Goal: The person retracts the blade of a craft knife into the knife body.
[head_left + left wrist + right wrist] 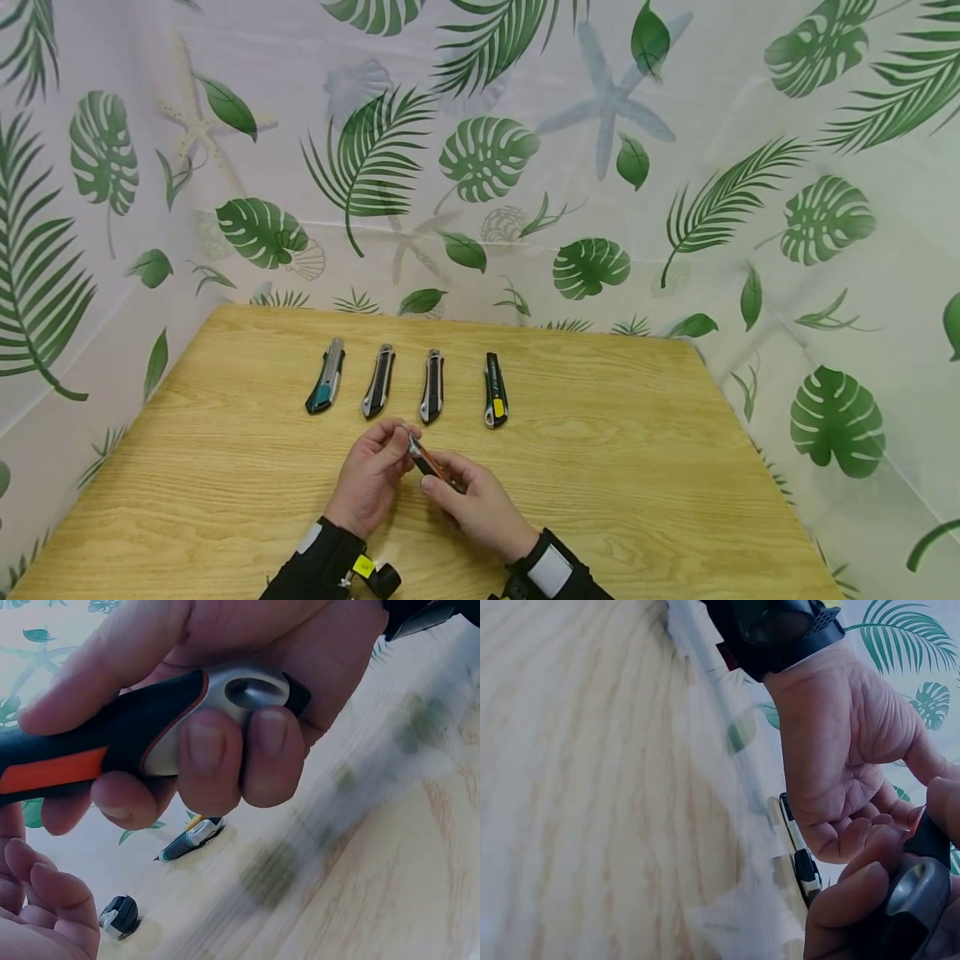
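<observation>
A utility knife [431,463] with a black grip, orange strip and silver end is held between both hands over the table. My left hand [367,483] pinches its far end between thumb and fingers. With curled fingers, my right hand [483,504] grips the handle. In the left wrist view, the right fingers wrap the knife's handle [127,727] around a silver end with an oval hole, and part of the left hand [56,915] shows low on the left. The right wrist view has the silver end [922,889] close up among the right fingers. Its blade does not show.
Behind the hands lie a grey-and-teal utility knife [327,379], two silver-and-black utility knives [379,382] [432,387], and a black utility knife with a yellow slider [495,392]. They form a row on the wooden table [637,467]. A leaf-patterned cloth [525,225] hangs behind the table and along its sides.
</observation>
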`<control>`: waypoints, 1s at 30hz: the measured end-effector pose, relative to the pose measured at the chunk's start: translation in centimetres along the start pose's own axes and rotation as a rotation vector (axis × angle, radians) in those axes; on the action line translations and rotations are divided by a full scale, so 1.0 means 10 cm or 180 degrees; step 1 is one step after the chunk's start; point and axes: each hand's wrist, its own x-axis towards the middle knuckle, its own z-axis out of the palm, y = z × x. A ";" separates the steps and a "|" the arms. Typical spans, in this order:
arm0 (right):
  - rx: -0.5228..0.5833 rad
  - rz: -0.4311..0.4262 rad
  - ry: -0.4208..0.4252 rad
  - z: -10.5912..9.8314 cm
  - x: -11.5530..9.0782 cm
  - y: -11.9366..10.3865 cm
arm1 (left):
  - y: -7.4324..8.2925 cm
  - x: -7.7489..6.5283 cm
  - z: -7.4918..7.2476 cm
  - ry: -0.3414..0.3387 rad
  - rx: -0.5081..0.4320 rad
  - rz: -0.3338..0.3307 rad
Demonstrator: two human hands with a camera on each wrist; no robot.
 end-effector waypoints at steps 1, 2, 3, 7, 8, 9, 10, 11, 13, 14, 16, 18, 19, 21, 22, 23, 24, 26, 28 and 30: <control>0.0013 0.0008 -0.0009 0.00 0.00 0.00 | 0.00 0.00 0.00 0.0029 0.0005 -0.0012; 0.0017 0.0015 -0.0011 -0.01 0.00 0.00 | 0.00 0.01 0.01 0.0049 0.0020 -0.0023; 0.0024 0.0027 -0.0016 -0.01 0.00 0.00 | -0.01 0.01 0.01 0.0065 0.0043 -0.0034; 0.0006 0.0067 0.0005 -0.03 -0.01 0.00 | -0.01 0.02 0.02 0.0074 0.0149 -0.0079; -0.0030 0.0073 0.0035 -0.04 -0.01 0.00 | -0.01 0.02 0.02 0.0066 0.0181 -0.0084; -0.0075 0.0080 0.0072 -0.05 -0.01 0.00 | 0.00 0.02 0.02 0.0068 0.0200 -0.0088; -0.0109 0.0075 0.0114 -0.06 0.00 0.00 | 0.00 0.02 0.03 0.0076 0.0223 -0.0093; -0.0138 0.0070 0.0156 -0.08 0.00 0.00 | 0.00 0.02 0.03 0.0079 0.0235 -0.0090; -0.0179 0.0060 0.0244 -0.11 0.01 -0.02 | -0.01 0.02 0.03 0.0114 0.0245 -0.0099; -0.0197 0.0056 0.0299 -0.14 0.01 -0.03 | -0.01 0.02 0.03 0.0138 0.0255 -0.0095; -0.0231 0.0010 0.0397 -0.20 0.01 -0.06 | -0.02 0.02 0.03 0.0200 0.0279 -0.0089; -0.0324 -0.0043 0.0508 -0.28 0.02 -0.08 | -0.03 0.02 0.03 0.0258 0.0307 -0.0072; -0.0397 -0.0078 0.0568 -0.33 0.02 -0.10 | -0.03 0.02 0.03 0.0278 0.0320 -0.0061; -0.0586 -0.0138 0.0693 -0.43 0.03 -0.11 | -0.04 0.02 0.02 0.0321 0.0325 -0.0059; -0.0684 -0.0150 0.0763 -0.49 0.03 -0.12 | -0.04 0.02 0.02 0.0332 0.0321 -0.0062; -0.0791 -0.0156 0.0831 -0.55 0.04 -0.12 | -0.04 0.02 0.02 0.0341 0.0321 -0.0060; -0.0898 -0.0163 0.0904 -0.62 0.05 -0.13 | -0.04 0.02 0.02 0.0353 0.0321 -0.0062; -0.1102 -0.0138 0.1068 -0.76 0.07 -0.14 | -0.04 0.02 0.02 0.0360 0.0329 -0.0074; -0.1278 -0.0081 0.1244 -0.91 0.09 -0.15 | -0.05 0.02 0.02 0.0363 0.0340 -0.0090; -0.1462 -0.0012 0.1404 -1.07 0.12 -0.17 | -0.04 0.02 0.03 0.0374 0.0338 -0.0121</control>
